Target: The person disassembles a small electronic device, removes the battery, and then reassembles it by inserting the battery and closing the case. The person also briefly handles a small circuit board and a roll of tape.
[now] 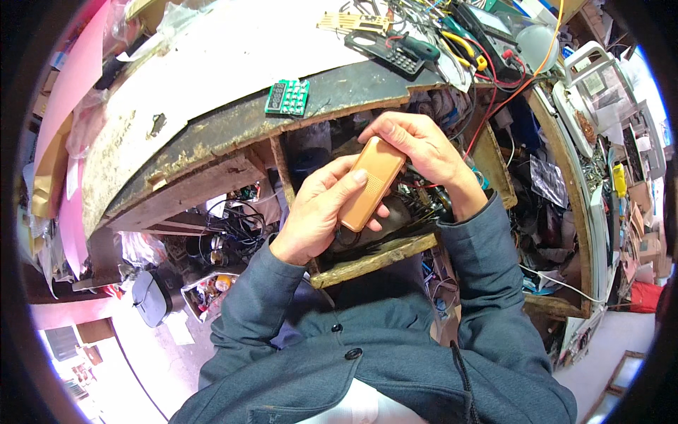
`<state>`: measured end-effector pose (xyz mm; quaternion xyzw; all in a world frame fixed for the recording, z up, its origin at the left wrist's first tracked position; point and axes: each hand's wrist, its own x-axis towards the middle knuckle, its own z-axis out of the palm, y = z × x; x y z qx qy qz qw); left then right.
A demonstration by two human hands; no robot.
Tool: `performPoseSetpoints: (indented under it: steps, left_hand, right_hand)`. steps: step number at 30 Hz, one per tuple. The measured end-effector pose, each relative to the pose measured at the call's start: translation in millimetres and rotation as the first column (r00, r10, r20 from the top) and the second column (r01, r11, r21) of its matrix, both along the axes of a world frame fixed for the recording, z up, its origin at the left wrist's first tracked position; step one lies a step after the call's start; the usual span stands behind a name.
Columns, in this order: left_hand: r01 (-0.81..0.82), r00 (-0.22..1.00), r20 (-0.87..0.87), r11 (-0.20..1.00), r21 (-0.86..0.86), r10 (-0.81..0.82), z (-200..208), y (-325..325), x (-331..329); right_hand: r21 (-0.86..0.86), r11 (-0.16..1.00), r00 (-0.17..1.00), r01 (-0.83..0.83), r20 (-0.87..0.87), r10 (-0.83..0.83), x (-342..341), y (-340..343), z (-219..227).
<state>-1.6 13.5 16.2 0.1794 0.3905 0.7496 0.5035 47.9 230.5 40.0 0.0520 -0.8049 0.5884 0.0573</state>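
Note:
My left hand grips a slim golden-brown case with rounded corners. Its thumb lies across a dotted patch on the upper face, and fingertips show at the far side. The case is tilted, its top end leaning right. My right hand is curled over that top end, thumb and fingers drawn together at the upper edge; part of its grip is hidden. Both hands are above an open wooden drawer. Beyond them, a green circuit board with a small display and buttons lies at the bench edge.
On the worn bench lie a black keypad device, a dark-handled screwdriver and yellow-handled pliers. Red and orange wires hang down at the right. Cluttered parts fill the right side. A black bin-like container stands low left.

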Motion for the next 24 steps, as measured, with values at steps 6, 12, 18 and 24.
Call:
performPoseSetpoints:
  steps: [6, 12, 18, 24]
  left_hand:
    - [-0.101, 0.975, -0.207, 0.993, -0.069, 0.084, 0.6, -2.2, 7.0]
    - [-0.064, 0.996, -0.073, 0.995, -0.079, 0.058, 0.7, -4.3, 2.4]
    - [-0.394, 0.796, -0.519, 0.918, -0.05, 0.313, -6.7, 0.0, 10.5]
    - [-0.594, 0.493, -0.8, 0.804, -0.023, 0.342, -0.4, -1.4, 15.2]
  right_hand:
    - [-0.053, 0.997, 0.991, -0.064, 0.116, 0.07, 6.8, -1.7, 14.1]
    - [-0.09, 0.984, 0.971, -0.153, -0.2, 0.133, 8.3, 12.0, 14.9]
    - [-0.226, 0.96, 0.986, -0.163, -0.005, 0.166, 14.6, 6.2, 21.4]
    - [-0.317, 0.936, 0.975, -0.151, 0.106, 0.193, 14.7, 2.1, 18.4]
